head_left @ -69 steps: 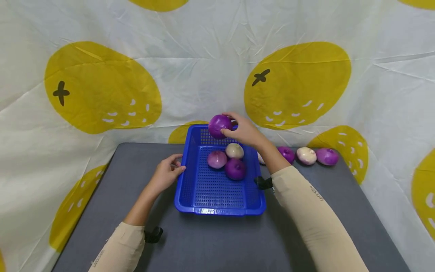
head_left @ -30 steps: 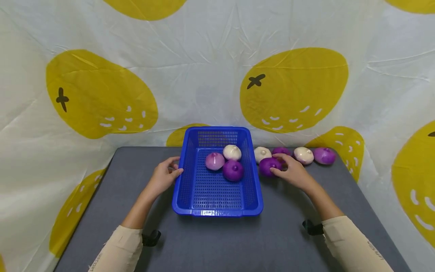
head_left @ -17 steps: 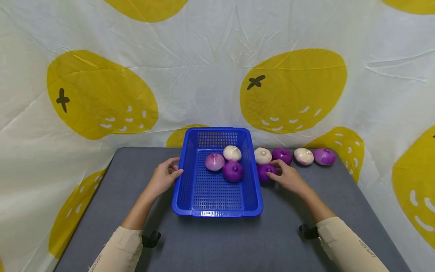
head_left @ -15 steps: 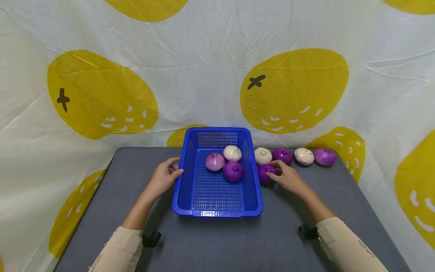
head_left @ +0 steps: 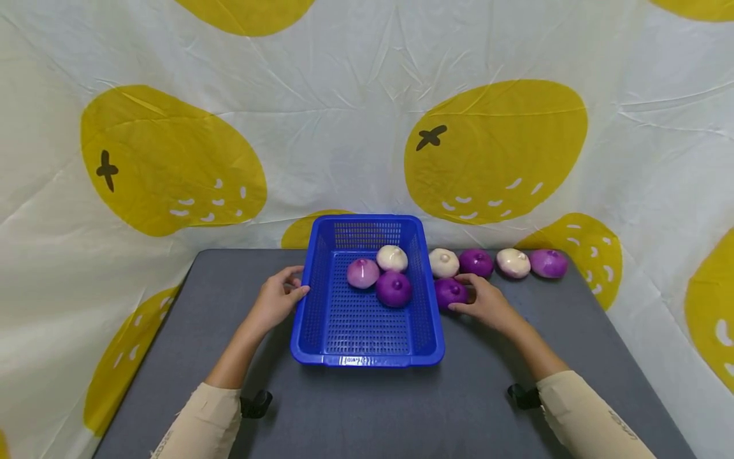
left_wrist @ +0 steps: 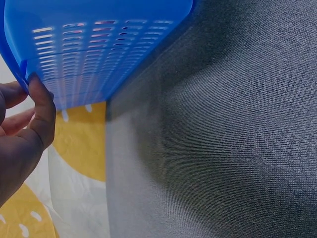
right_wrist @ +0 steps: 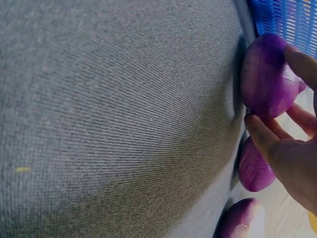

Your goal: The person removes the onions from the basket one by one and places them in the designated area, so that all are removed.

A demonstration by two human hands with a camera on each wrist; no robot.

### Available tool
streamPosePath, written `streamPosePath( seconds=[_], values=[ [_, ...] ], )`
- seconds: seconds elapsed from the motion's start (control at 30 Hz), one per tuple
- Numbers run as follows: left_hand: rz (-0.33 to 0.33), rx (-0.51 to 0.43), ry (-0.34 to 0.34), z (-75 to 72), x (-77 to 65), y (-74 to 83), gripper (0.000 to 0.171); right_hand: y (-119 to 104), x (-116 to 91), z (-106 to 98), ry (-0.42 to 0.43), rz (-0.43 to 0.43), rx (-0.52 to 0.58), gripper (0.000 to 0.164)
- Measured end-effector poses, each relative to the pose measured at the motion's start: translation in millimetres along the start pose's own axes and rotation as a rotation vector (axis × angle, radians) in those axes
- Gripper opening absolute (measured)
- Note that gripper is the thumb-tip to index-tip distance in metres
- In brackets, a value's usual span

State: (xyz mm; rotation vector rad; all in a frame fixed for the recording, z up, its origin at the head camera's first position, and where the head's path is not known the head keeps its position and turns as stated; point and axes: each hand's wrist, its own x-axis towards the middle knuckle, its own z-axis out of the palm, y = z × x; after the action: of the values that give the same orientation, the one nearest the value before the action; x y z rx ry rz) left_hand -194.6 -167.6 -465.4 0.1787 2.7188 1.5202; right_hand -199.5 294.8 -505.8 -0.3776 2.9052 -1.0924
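Note:
My left hand (head_left: 278, 298) pinches the left rim of a blue plastic basket (head_left: 367, 360); the left wrist view shows the thumb and a finger on that rim. Inside the basket lie a pinkish onion (head_left: 362, 273), a white onion (head_left: 392, 258) and a dark purple onion (head_left: 394, 289). My right hand (head_left: 487, 305) has its thumb and fingers curled round another purple onion (head_left: 450, 293), which sits on the table against the basket's right side. In the right wrist view, fingertips touch opposite sides of this purple onion (right_wrist: 267, 74).
Along the table's back edge right of the basket stand a white onion (head_left: 444, 262), a purple onion (head_left: 476, 262), a second white onion (head_left: 513, 263) and a lighter purple onion (head_left: 548, 263). A patterned cloth (head_left: 344, 146) hangs behind the grey table (head_left: 373, 414).
My right hand has carried the purple onion from above the basket to the table at its right, then slid it left against the basket. Most recently the right thumb has shifted lower. My left hand stays.

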Motion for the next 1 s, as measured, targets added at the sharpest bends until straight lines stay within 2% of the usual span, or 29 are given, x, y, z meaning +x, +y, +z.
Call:
streamPosePath(
  seconds=[0.53, 0.77, 1.0],
  values=[
    [-0.010, 0.009, 0.001, 1.2, 1.2, -1.5, 0.045, -2.3, -1.1, 0.5, -0.036, 0.029, 0.078, 0.070],
    [-0.006, -0.002, -0.005, 1.9, 1.2, -3.0, 0.044, -10.4, -2.8, -19.1, -0.024, 0.019, 0.054, 0.071],
    [0.001, -0.020, -0.005, 0.4, 1.5, -2.6, 0.045, -39.5, 12.1, -46.7, -0.016, 0.005, 0.101, 0.073]
  ],
)
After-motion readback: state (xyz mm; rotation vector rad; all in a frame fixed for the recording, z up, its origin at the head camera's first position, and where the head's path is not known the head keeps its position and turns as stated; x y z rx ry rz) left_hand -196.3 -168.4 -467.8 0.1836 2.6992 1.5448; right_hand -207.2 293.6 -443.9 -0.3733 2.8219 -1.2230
